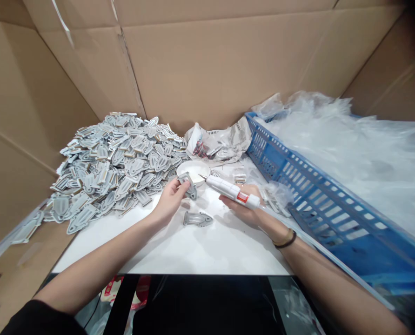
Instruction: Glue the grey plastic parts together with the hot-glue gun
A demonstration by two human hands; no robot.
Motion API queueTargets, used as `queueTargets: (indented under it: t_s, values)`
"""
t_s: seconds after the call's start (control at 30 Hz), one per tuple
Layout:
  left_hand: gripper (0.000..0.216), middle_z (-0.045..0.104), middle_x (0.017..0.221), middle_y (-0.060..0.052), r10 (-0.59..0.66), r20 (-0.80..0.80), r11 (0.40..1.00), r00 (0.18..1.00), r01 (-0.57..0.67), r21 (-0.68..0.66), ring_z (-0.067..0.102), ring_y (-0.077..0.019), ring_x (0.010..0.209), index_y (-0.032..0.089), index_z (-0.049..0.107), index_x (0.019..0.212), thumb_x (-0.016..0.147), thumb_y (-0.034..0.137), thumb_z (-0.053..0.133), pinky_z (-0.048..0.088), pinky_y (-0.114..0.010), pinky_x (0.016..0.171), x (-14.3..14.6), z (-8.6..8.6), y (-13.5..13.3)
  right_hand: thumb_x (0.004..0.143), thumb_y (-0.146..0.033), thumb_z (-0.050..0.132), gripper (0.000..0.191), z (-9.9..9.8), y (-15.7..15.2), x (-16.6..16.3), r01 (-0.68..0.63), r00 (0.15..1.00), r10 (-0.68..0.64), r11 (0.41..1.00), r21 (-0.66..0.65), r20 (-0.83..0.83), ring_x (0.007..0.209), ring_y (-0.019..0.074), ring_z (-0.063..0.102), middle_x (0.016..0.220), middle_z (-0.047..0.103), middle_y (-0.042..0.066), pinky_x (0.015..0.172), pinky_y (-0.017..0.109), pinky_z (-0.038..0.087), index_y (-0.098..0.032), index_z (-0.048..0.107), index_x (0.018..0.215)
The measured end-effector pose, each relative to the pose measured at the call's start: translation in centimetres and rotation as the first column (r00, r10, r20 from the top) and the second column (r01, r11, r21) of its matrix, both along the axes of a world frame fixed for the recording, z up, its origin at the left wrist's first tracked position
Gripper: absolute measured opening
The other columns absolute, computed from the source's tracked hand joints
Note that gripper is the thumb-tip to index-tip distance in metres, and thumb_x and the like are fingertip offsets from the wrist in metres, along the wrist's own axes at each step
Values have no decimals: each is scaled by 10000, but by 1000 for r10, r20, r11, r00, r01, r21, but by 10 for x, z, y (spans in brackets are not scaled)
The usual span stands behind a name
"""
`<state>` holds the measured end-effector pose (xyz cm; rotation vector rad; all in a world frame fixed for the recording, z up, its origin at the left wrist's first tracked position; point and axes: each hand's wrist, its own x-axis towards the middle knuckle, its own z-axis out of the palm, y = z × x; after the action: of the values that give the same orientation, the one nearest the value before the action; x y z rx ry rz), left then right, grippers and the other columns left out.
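My left hand [170, 200] pinches a small grey arrow-shaped plastic part [188, 182] just above the white work surface [200, 246]. My right hand [244, 209] grips a white tube-shaped applicator [230, 190] with a red label and a thin metal tip. The tip points left, toward the held part and a shallow white dish [194, 170]. A second grey part [197, 218] lies flat on the surface between my hands. A dark band circles my right wrist.
A large heap of the same grey parts [113, 163] fills the left. A blue slotted crate [315, 209] lined with clear plastic film stands at the right. Crumpled printed bags [217, 142] lie behind the dish. Cardboard walls enclose the area.
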<state>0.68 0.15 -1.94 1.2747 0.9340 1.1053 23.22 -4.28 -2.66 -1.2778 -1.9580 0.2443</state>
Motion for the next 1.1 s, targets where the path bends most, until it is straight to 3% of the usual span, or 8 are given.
queueTargets:
  t_s: [0.13,0.4,1.1]
  values:
    - [430,685,851,-49,-40,40,999,998,41,-24,638,-151,748,138,638,906,704,501,749,546,-260,684,2,3,-1,860,-286,552,266,2,-2,-2,-125,991,126,992,-7,45,523,112,461,585,509,-13,531,267,324,-203,463,624]
    - [375,635,650,-28,-78,-63,994,995,72,-85,584,-119,561,104,616,700,650,441,773,554,-263,554,2,8,-5,858,-238,549,275,0,-3,-4,-209,978,209,978,5,14,505,91,411,573,452,-37,528,253,296,-197,417,620]
    - [371,633,656,-24,-120,-51,989,991,115,-93,597,-117,559,109,592,662,656,433,774,579,-273,554,1,6,-6,783,-184,545,253,-2,0,-1,-167,985,167,986,-13,40,463,70,352,530,421,-51,509,246,256,-194,383,588]
